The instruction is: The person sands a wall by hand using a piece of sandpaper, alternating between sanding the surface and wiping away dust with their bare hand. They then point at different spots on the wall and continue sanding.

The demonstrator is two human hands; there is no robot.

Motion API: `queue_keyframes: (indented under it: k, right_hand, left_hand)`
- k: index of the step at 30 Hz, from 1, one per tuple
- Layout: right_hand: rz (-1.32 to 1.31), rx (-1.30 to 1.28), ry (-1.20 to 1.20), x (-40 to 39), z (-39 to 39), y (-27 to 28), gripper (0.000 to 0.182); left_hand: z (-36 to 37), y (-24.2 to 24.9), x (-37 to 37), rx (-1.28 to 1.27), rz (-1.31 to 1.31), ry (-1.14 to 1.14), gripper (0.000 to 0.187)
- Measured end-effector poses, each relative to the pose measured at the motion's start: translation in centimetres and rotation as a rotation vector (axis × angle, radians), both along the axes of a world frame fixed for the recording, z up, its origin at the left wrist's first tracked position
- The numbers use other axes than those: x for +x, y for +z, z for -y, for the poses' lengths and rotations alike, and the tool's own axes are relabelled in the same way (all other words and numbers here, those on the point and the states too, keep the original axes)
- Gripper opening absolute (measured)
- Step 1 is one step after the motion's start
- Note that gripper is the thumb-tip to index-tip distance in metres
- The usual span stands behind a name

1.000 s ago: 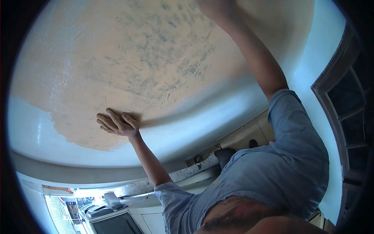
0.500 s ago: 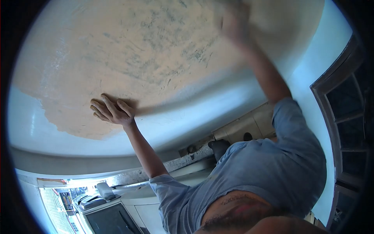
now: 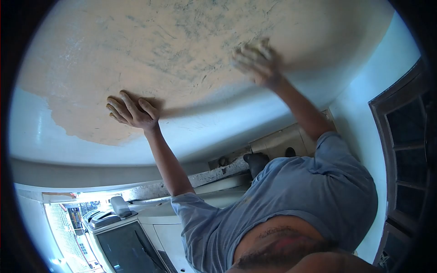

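Observation:
My left hand (image 3: 132,111) lies flat on the wall, fingers spread, at the lower edge of a large scraped tan patch (image 3: 150,50). That patch shows grey-blue streaks where paint remains. My right hand (image 3: 256,61) is higher and to the right, pressed on the same patch and blurred by motion. Something small and pale yellow, a pad (image 3: 260,45), shows under its fingers. Both arms reach up from the sleeves of my blue-grey shirt (image 3: 309,200).
A band of pale blue paint (image 3: 205,136) runs below the scraped patch. A dark window frame (image 3: 403,136) stands at the right. A white unit with a dark screen (image 3: 123,241) sits at lower left, and a dark object (image 3: 257,161) rests on a rough ledge.
My right hand has swept down and slightly left across the scraped patch, from the top edge to mid-wall. My left hand has stayed flat in place.

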State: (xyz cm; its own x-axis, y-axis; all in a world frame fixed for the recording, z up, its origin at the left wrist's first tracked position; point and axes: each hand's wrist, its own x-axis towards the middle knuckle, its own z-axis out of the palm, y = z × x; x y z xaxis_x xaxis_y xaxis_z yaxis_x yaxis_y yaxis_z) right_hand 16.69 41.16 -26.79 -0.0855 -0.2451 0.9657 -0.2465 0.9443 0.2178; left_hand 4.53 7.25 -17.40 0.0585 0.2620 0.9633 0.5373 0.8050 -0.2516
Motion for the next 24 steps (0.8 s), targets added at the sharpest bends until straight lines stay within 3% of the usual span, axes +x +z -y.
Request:
queue_keyframes:
  k: [2, 5, 7, 8, 10, 11, 12, 14, 17, 18, 20, 22, 23, 24]
  right_hand:
    - [-0.160, -0.009, -0.156, 0.1, -2.1, 9.5, 0.036]
    - [-0.211, -0.120, -0.185, 0.6, -1.6, 21.9, 0.038]
    - [-0.240, -0.238, -0.232, 0.3, -0.6, 26.1, 0.046]
    - [-0.289, -0.252, -0.172, 0.0, 0.5, 25.5, 0.041]
    - [0.594, -0.335, -0.487, -0.5, 2.8, 19.3, 0.026]
    - [-0.107, -0.107, -0.223, -1.2, 3.9, 14.1, 0.028]
    - [-0.038, -0.078, -0.121, -1.6, 5.2, 9.0, 0.031]
    - [0.045, -0.056, -0.017, -1.8, 7.7, -0.9, 0.021]
    - [0.112, -0.005, 0.034, -2.2, 8.5, 2.1, 0.022]
    - [0.056, 0.142, -0.015, -2.7, 8.2, 6.2, 0.024]
    - [0.003, 0.198, -0.081, -2.8, 8.8, 15.9, 0.025]
    - [0.706, -0.275, 0.050, -2.1, 11.4, 25.3, 0.036]
    - [0.704, -0.246, 0.044, -3.1, 12.5, 27.5, 0.036]
    - [0.282, -0.093, -0.025, -4.3, 13.6, 29.3, 0.038]
  left_hand:
    - [-0.3, 0.0, -0.2, 0.015, 0.000, -0.018, 0.054]
    - [-0.2, -0.1, -0.1, 0.016, 0.011, 0.007, 0.054]
    - [-0.2, 0.0, -0.1, 0.011, 0.011, 0.023, 0.055]
    - [-0.1, -0.1, -0.1, 0.009, 0.011, 0.021, 0.054]
    - [-0.2, -0.1, -0.1, 0.014, 0.006, 0.008, 0.054]
    - [-0.2, 0.0, -0.2, 0.028, 0.004, 0.018, 0.054]
    - [-0.2, 0.0, -0.3, 0.010, 0.000, 0.008, 0.054]
    - [-0.2, 0.0, -0.1, 0.024, 0.011, -0.039, 0.052]
    - [0.1, -0.1, 0.0, 0.036, 0.044, 0.012, 0.051]
    - [0.1, -0.2, -0.2, 0.060, 0.040, 0.000, 0.050]
    - [0.0, -0.2, 0.0, 0.080, 0.055, 0.005, 0.050]
    - [0.1, -0.2, 0.1, 0.100, 0.068, 0.016, 0.050]
    - [0.1, -0.3, 0.2, 0.098, 0.064, 0.003, 0.049]
    - [0.1, -0.2, 0.1, 0.097, 0.059, -0.009, 0.048]
